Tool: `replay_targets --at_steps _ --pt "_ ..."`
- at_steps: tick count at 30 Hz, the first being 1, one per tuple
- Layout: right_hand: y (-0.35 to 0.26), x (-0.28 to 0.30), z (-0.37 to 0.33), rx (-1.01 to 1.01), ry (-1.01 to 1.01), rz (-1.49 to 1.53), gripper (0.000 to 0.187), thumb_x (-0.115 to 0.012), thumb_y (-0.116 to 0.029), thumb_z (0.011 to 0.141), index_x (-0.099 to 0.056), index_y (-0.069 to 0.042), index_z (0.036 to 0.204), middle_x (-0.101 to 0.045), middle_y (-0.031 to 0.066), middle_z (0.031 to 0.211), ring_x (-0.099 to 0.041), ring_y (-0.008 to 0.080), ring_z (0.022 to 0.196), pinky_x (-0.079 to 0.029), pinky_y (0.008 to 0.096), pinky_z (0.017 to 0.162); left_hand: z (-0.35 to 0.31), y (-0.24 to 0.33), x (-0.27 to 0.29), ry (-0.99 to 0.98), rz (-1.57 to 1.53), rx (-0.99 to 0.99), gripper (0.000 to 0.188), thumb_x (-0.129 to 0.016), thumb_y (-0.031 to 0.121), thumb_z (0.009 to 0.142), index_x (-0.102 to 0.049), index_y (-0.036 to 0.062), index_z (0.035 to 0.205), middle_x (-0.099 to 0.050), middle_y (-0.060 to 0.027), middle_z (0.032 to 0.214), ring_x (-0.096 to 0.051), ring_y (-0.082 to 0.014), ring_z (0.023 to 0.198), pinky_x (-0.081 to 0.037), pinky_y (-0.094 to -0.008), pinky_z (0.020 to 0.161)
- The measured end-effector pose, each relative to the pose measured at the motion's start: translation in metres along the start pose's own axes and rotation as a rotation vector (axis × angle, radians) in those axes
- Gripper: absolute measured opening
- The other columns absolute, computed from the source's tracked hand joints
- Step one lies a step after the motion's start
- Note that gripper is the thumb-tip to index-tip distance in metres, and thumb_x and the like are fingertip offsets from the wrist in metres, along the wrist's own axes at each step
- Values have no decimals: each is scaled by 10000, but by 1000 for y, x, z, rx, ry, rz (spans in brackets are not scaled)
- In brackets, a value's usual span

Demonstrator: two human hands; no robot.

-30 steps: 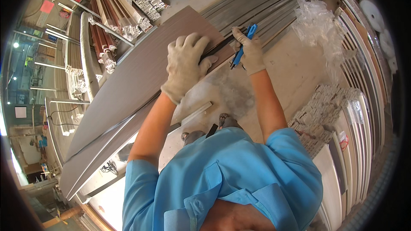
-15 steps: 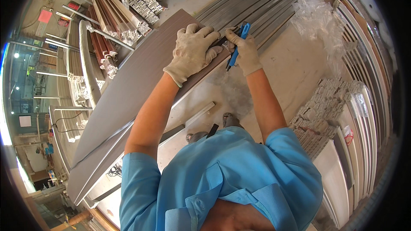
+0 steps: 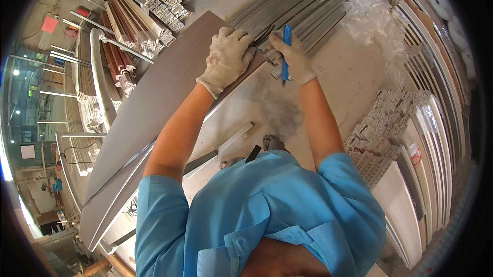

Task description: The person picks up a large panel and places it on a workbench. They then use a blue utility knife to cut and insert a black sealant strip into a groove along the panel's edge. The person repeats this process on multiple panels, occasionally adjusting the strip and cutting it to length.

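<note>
My left hand [image 3: 226,62], in a pale work glove, lies over the right edge of a long brown-grey panel [image 3: 169,71]. Its fingers are bent together, gripping that edge. My right hand [image 3: 295,59], gloved too, is closed around a blue marker [image 3: 286,53] held upright, dark tip down. Beside these fingers, just off the panel's edge, shows a short grey channel-shaped piece [image 3: 275,65]; whether my right hand holds it as well is hard to make out. The thumb side of my left hand is partly hidden.
Stacked dark profiles [image 3: 308,0] lie ahead of the panel. Brown and white profiles [image 3: 120,15] sit on racks at the left. At the right are crumpled plastic wrap [image 3: 372,17], bundled profiles [image 3: 377,128] and leaning boards [image 3: 403,215]. A loose bar [image 3: 236,136] crosses the floor near my feet.
The marker has turned from slanted to nearly upright in my right hand. The fingers of my left hand have drawn closer together. The grey channel-shaped piece now shows beside my right fingers.
</note>
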State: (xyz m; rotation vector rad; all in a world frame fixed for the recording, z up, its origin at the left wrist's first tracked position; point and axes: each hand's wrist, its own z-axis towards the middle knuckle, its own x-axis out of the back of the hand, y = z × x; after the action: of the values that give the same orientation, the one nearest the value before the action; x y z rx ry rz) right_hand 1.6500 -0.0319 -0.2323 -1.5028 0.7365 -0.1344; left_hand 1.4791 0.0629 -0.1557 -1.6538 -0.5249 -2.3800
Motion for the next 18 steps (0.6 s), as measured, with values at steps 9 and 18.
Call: replay_targets --at_steps 9,18 --pt "36 113 -69 -189 176 -396 494 -686 -288 941 -524 -96 1367 -613 20 977 -609 96 748 -550 291 631 -141 -6 58 73 77 170 429 -719 269 845 -631 85 1222 -605 -150 1244 -554 -367 1159 -435 -457 993" --pt "53 127 -121 -193 78 91 384 -608 -333 1009 -539 -117 1320 -665 59 944 -661 158 743 -567 312 670 -310 -44 116 103 272 395 191 -688 114 847 -652 79 1031 -645 -127 966 -595 -334 929 -463 -451 838"
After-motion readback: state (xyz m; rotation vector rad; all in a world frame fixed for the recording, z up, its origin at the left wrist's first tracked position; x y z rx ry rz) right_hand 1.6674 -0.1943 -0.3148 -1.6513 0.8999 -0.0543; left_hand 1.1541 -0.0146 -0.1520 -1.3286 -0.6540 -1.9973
